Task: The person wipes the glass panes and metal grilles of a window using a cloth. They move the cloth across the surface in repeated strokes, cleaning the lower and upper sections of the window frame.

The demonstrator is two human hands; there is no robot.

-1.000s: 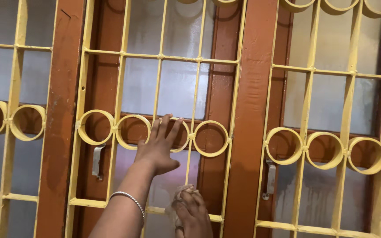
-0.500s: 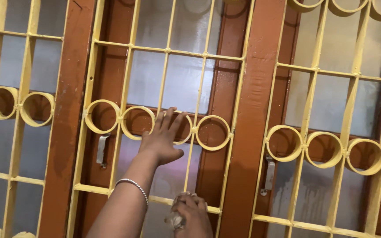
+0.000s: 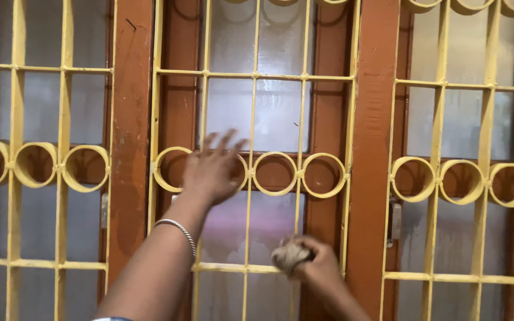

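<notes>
My left hand [image 3: 210,169], with a silver bangle [image 3: 176,229] on the wrist, lies flat with fingers spread against a yellow metal window grille [image 3: 251,113], over one of its rings. Lower down, my right hand [image 3: 319,266] grips a crumpled greyish cloth [image 3: 290,254] and holds it against the frosted glass pane [image 3: 269,220], just above a horizontal yellow bar. The cloth sits beside a vertical grille bar.
The grille fronts brown wooden window frames [image 3: 369,148] with frosted glass. Rows of yellow rings [image 3: 459,180] run across each panel at mid height. A metal latch [image 3: 395,221] hangs on the right-hand frame. More grille panels stand to the left [image 3: 37,166] and right.
The view has shifted left, so the window sits further right in frame. My right hand with the cloth has moved right and slightly up on the pane. My left hand stays on the rings.
</notes>
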